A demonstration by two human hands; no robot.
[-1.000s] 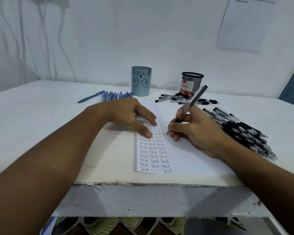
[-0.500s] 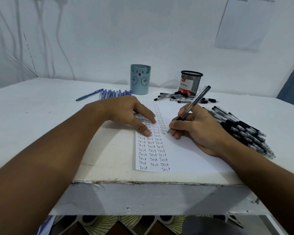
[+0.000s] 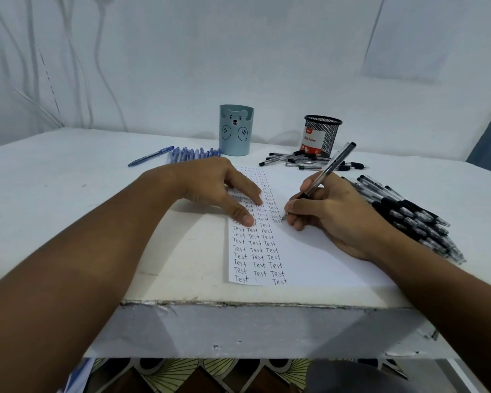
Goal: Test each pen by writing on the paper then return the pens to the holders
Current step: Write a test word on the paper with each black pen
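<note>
Writing on paper (image 3: pixel 309 251) with a pen (image 3: pixel 328 171).
Right hand (image 3: pixel 332 214) pinching the pen, tip on the sheet beside columns of "Test"; left hand (image 3: pixel 219 188) flat, fingers pressing the sheet down; two holders — blue cup (image 3: pixel 236 130), mesh cup (image 3: pixel 322 136) — behind; loose pens (image 3: pixel 408 217) at right.

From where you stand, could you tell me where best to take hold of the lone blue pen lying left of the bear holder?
Pinch the lone blue pen at mid-barrel, coming from above. It lies flat on the table, angled apart from the blue pen row, so both long sides look free; the left hand is nearer.
</note>
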